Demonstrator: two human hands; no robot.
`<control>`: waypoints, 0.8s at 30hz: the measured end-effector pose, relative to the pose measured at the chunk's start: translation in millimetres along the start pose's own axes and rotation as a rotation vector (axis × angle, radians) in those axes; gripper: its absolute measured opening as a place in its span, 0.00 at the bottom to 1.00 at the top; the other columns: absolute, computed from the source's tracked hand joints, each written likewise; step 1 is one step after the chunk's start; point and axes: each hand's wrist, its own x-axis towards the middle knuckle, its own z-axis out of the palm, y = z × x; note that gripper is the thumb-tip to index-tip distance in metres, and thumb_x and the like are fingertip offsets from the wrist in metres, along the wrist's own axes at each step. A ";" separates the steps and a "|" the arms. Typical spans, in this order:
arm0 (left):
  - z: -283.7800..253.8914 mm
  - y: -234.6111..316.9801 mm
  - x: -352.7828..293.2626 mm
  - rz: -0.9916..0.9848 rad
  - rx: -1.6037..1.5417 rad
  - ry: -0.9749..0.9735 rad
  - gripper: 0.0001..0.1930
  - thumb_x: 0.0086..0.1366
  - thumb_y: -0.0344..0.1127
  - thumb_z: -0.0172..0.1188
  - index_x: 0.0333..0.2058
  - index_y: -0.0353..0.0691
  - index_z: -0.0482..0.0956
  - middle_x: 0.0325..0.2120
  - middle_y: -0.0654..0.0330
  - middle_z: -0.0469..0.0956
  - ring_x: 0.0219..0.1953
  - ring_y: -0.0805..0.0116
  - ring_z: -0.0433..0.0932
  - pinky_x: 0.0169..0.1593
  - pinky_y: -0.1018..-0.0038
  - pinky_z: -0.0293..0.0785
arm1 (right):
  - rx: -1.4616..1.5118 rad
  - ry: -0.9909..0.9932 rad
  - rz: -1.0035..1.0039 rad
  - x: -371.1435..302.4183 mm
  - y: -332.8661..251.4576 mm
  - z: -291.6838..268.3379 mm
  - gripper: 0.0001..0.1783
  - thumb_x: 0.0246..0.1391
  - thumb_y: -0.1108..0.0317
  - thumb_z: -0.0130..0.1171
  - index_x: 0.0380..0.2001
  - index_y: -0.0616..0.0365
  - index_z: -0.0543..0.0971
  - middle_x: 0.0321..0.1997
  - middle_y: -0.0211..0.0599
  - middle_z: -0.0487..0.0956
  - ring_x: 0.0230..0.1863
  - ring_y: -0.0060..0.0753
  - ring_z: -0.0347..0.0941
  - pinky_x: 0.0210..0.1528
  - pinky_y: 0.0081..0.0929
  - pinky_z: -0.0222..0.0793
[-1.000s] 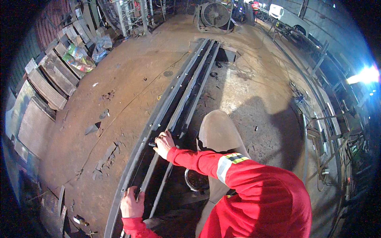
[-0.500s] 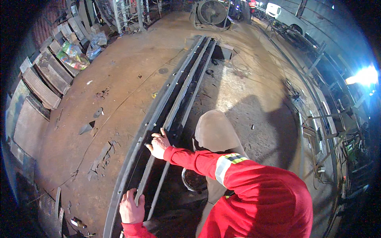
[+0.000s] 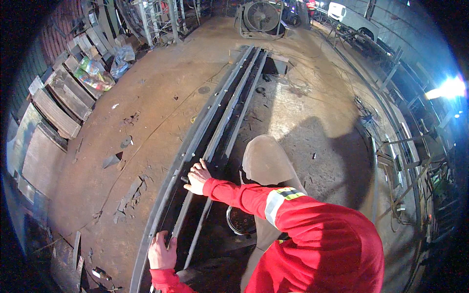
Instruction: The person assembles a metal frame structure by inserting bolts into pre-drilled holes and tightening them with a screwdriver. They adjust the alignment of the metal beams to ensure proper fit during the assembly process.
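A long dark steel beam [image 3: 219, 115] with pale raised edges runs away from me across the floor. My left hand [image 3: 162, 253] grips its middle pale edge at the near end, fingers on one side and thumb on the other. Farther along the same edge rests my right hand [image 3: 198, 177], fingers curled. A small dark piece [image 3: 185, 179] sticks out between its thumb and fingers; its kind is hidden. Small bolt-like studs [image 3: 183, 155] dot the left flange.
A round container [image 3: 240, 220] stands beside my bent knee [image 3: 266, 158]. Metal scraps [image 3: 128, 198] and a thin cable lie to the left, near leaning boards [image 3: 63, 115]. A big fan [image 3: 262, 17] stands at the far end. Steel frames and a bright light [image 3: 450, 89] are at right.
The view has shifted slightly, so the floor and beam sit a little farther right. Both hands stay at about the same places on the beam, with little visible finger movement.
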 end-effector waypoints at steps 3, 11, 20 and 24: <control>0.6 1.1 0.3 0.007 0.000 0.001 0.18 0.57 0.40 0.62 0.44 0.38 0.74 0.33 0.48 0.77 0.34 0.50 0.77 0.39 0.59 0.72 | -0.052 0.097 0.048 -2.1 0.2 2.3 0.24 0.46 0.47 0.59 0.32 0.60 0.82 0.46 0.44 0.75 0.59 0.49 0.59 0.69 0.57 0.36; -5.3 8.9 -2.5 0.000 -0.016 0.023 0.18 0.57 0.40 0.62 0.44 0.38 0.74 0.33 0.47 0.77 0.34 0.48 0.76 0.38 0.59 0.72 | -0.051 0.214 0.024 -6.1 -7.7 0.5 0.13 0.45 0.60 0.57 0.31 0.55 0.80 0.43 0.42 0.76 0.56 0.47 0.61 0.63 0.54 0.48; -16.4 19.3 -12.2 -0.040 -0.007 -0.027 0.19 0.58 0.40 0.61 0.46 0.41 0.73 0.36 0.48 0.76 0.40 0.47 0.75 0.44 0.57 0.70 | -0.127 0.353 -0.083 3.1 -15.3 8.4 0.10 0.49 0.65 0.51 0.28 0.56 0.80 0.34 0.41 0.79 0.52 0.43 0.66 0.61 0.50 0.51; -16.9 14.7 -18.5 0.037 -0.001 0.048 0.19 0.57 0.39 0.61 0.46 0.38 0.73 0.36 0.48 0.77 0.38 0.50 0.76 0.42 0.60 0.71 | -0.168 0.191 -0.159 10.4 -13.8 1.6 0.09 0.48 0.63 0.56 0.27 0.55 0.80 0.33 0.41 0.80 0.48 0.42 0.70 0.60 0.45 0.52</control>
